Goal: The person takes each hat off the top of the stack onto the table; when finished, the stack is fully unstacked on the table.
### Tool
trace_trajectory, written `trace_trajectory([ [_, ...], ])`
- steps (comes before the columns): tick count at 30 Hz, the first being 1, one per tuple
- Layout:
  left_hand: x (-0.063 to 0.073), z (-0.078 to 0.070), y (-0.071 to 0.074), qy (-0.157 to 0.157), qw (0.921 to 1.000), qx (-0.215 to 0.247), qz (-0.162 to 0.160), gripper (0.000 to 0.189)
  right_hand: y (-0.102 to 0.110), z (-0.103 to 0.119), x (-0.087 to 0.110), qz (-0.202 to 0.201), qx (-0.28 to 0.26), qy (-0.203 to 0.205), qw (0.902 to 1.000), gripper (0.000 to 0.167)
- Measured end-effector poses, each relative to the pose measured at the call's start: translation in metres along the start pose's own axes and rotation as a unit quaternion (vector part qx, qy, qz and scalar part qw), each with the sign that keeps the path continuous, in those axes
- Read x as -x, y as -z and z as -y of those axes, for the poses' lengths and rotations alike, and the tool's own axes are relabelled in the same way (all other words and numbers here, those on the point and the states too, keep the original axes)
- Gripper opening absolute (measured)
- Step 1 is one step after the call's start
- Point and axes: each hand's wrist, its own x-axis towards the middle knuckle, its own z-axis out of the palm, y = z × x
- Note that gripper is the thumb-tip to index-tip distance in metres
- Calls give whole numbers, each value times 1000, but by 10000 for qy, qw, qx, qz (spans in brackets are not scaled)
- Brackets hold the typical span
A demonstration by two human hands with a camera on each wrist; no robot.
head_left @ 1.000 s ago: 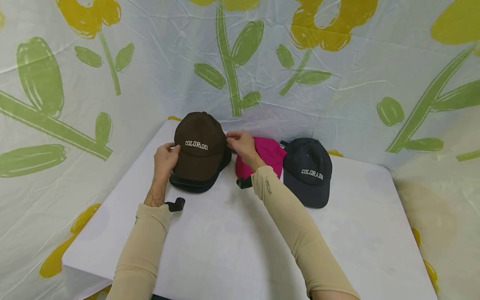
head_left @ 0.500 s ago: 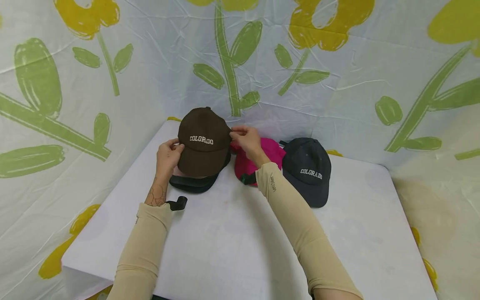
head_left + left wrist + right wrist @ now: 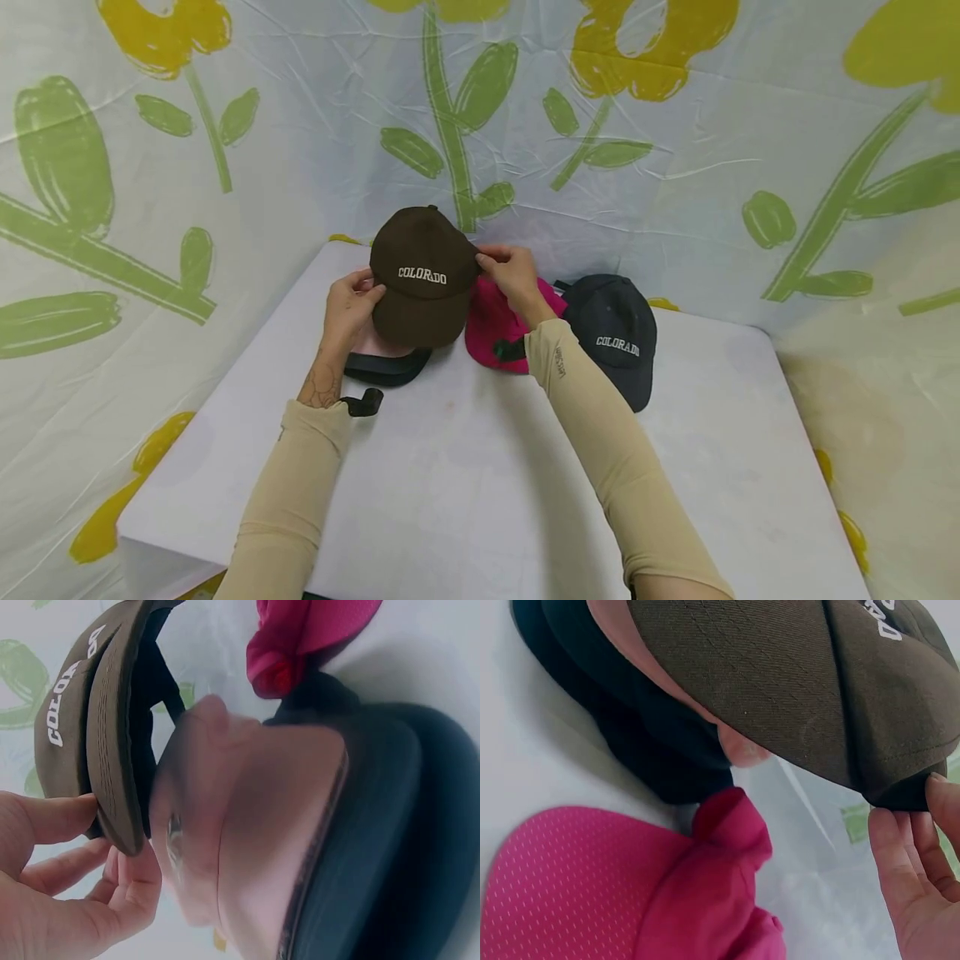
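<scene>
A brown baseball cap (image 3: 420,258) with white COLORADO lettering is held up between both hands, its brim toward the camera. My left hand (image 3: 348,308) pinches its edge on the left, thumb on the front side. On the opposite edge, my right hand (image 3: 513,279) pinches the cap between thumb and fingers. Below it sits a stack of caps: a pink cap (image 3: 262,802) on top, with dark caps (image 3: 397,802) under it. In the right wrist view the brown brim overlaps the pink one.
A magenta cap (image 3: 487,329) lies right of the stack, partly behind my right hand. Beside that is a dark navy COLORADO cap (image 3: 611,333). The white table (image 3: 442,500) meets a flower-print cloth (image 3: 315,125) behind and at the sides.
Both hands have lifted the brown cap up and to the right off the stack, uncovering the pink cap beneath. The other caps stay where they were.
</scene>
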Motion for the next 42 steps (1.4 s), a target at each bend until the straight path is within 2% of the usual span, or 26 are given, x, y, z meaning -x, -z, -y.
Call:
trace_trajectory([
  [11,-1,-15,-26,-388,9987,126,300,44,37,3,-5,-368,-55,86,9993,21],
  [24,6,-26,-60,-703,9955,210,601,45,78,10,0,-628,34,151,9979,23],
  [28,7,-32,-70,-633,9950,318,698,46,90,12,3,-725,97,73,9973,24],
  [31,8,-36,-77,-399,9940,641,786,49,99,12,3,-769,47,48,9970,24],
  [35,8,-42,-86,-191,9925,831,873,51,109,13,4,-830,67,84,9965,25],
  [42,8,-52,-101,-547,9928,541,922,46,126,17,7,-1017,141,142,9946,27],
])
